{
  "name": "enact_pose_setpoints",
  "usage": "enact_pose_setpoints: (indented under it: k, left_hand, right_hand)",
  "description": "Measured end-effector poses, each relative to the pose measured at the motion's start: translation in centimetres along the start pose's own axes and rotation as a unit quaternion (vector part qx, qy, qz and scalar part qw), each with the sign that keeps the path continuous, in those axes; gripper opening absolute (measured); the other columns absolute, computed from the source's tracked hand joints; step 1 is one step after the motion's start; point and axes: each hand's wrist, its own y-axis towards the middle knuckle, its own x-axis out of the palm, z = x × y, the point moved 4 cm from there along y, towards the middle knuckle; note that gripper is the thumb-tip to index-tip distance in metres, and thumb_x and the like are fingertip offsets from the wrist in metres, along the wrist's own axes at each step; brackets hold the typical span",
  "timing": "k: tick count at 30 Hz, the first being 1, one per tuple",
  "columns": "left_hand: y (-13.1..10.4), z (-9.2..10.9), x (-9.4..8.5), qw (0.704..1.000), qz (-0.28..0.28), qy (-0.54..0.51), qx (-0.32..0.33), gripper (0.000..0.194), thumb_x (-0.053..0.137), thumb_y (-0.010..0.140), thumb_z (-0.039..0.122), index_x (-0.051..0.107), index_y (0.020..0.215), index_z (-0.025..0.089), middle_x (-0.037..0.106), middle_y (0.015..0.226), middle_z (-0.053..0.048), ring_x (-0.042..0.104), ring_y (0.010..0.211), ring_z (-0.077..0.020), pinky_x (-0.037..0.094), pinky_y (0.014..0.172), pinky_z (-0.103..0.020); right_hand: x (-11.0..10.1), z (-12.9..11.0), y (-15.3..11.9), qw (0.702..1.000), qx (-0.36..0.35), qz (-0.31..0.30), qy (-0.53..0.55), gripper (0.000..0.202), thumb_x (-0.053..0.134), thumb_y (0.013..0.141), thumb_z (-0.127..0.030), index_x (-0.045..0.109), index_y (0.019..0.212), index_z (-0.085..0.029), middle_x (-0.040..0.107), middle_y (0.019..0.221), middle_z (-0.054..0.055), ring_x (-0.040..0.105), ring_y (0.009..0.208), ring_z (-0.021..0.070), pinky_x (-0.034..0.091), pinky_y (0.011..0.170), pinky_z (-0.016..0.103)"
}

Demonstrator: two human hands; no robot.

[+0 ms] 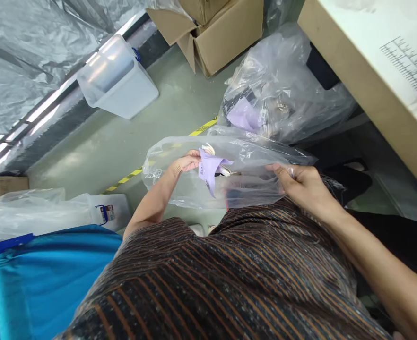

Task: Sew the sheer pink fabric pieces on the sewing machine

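Observation:
In the middle of the head view, my left hand [189, 160] pinches a folded lilac sheet [209, 169] with dark print on it. Pale, cream-coloured pieces poke out beside the sheet; their kind I cannot make out. A large clear plastic bag [254, 150] is spread across my lap around that hand. Whether the hand is inside the bag or in front of it, I cannot tell. My right hand [302, 183] is closed on the right part of the bag, thumb on top, with a ring on one finger.
Beyond my knees lies another clear bag [282, 85] with a lilac sheet in it. An open cardboard box [230, 40] and a white plastic bin [130, 94] stand on the floor. A table edge [368, 85] juts in at right; blue fabric [52, 278] hangs at left.

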Motion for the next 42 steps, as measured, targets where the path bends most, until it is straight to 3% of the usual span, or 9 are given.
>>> enact_pose_setpoints:
  k: [4, 9, 13, 17, 25, 29, 36, 42]
  left_hand:
    - [-0.2, 0.9, 0.3, 1.0, -0.007, 0.023, -0.013, 0.032, 0.085, 0.057, 0.031, 0.074, 0.081, 0.012, 0.074, 0.079, -0.008, 0.071, 0.081, -0.0211, 0.054, 0.079, -0.029]
    - [-0.3, 2.0, 0.4, 0.996, -0.021, 0.077, -0.048, 0.033, 0.089, 0.056, 0.03, 0.076, 0.081, 0.011, 0.074, 0.077, -0.007, 0.068, 0.071, -0.0172, 0.052, 0.07, -0.026]
    - [-0.3, 2.1, 0.6, 0.993, -0.022, 0.098, -0.064, 0.03, 0.087, 0.058, 0.031, 0.075, 0.078, 0.012, 0.074, 0.075, -0.005, 0.067, 0.069, -0.0171, 0.051, 0.068, -0.026]
    - [-0.5, 2.3, 1.1, 0.99, -0.028, 0.111, -0.078, 0.021, 0.083, 0.065, 0.024, 0.075, 0.08, 0.011, 0.075, 0.078, -0.006, 0.067, 0.068, -0.0174, 0.05, 0.067, -0.027]
    - [-1.4, 4.4, 1.7, 0.987, -0.022, 0.132, -0.089, 0.009, 0.075, 0.074, 0.015, 0.073, 0.08, 0.009, 0.074, 0.087, -0.007, 0.066, 0.078, -0.0177, 0.049, 0.073, -0.027]
    - [-1.4, 5.2, 1.5, 0.983, -0.01, 0.14, -0.118, 0.018, 0.071, 0.077, 0.016, 0.073, 0.092, 0.007, 0.074, 0.085, -0.008, 0.065, 0.079, -0.0189, 0.048, 0.072, -0.028]
    - [-0.6, 7.0, 2.9, 0.971, -0.089, 0.171, -0.141, 0.026, 0.073, 0.079, 0.025, 0.075, 0.098, 0.007, 0.074, 0.078, -0.008, 0.064, 0.07, -0.0166, 0.047, 0.07, -0.029]
    - [0.7, 7.7, 3.6, 0.964, -0.126, 0.199, -0.125, 0.03, 0.076, 0.077, 0.032, 0.074, 0.101, 0.013, 0.074, 0.079, -0.005, 0.066, 0.071, -0.0148, 0.051, 0.073, -0.027]
  right_hand:
    - [0.0, 0.1, -0.1, 1.0, -0.005, 0.003, 0.005, 0.056, 0.059, 0.084, -0.063, 0.047, 0.047, -0.022, 0.044, 0.047, -0.002, 0.035, 0.044, 0.011, 0.032, 0.044, 0.026]
    - [0.0, 0.2, 0.1, 1.0, 0.003, 0.005, 0.011, 0.043, 0.058, 0.087, -0.055, 0.065, 0.062, -0.021, 0.044, 0.048, -0.003, 0.034, 0.043, 0.0106, 0.031, 0.043, 0.026]
    - [0.0, 0.3, 0.1, 1.0, -0.001, 0.009, 0.009, 0.044, 0.059, 0.086, -0.055, 0.063, 0.059, -0.021, 0.045, 0.048, -0.002, 0.037, 0.044, 0.0114, 0.033, 0.044, 0.026]
    - [-0.1, 0.6, 0.1, 1.0, 0.003, 0.015, 0.012, 0.04, 0.058, 0.086, -0.053, 0.07, 0.069, -0.019, 0.049, 0.048, -0.002, 0.041, 0.045, 0.0121, 0.034, 0.045, 0.026]
    - [-0.8, 1.2, 0.5, 0.998, 0.03, 0.038, 0.044, 0.034, 0.06, 0.087, -0.047, 0.071, 0.075, -0.017, 0.051, 0.049, -0.001, 0.042, 0.047, 0.013, 0.035, 0.049, 0.027]
    - [-1.2, 1.6, 0.3, 0.997, 0.041, 0.033, 0.055, 0.037, 0.06, 0.091, -0.04, 0.061, 0.06, -0.019, 0.053, 0.051, 0.001, 0.043, 0.048, 0.0124, 0.037, 0.054, 0.028]
    - [-1.0, 1.8, -0.1, 0.997, 0.043, 0.027, 0.052, 0.039, 0.059, 0.091, -0.039, 0.056, 0.057, -0.02, 0.051, 0.051, 0.001, 0.042, 0.049, 0.012, 0.034, 0.055, 0.029]
    - [-0.7, 2.0, -0.1, 0.996, 0.04, 0.059, 0.047, 0.041, 0.063, 0.082, -0.054, 0.063, 0.065, -0.017, 0.05, 0.049, -0.001, 0.042, 0.049, 0.0115, 0.035, 0.052, 0.027]
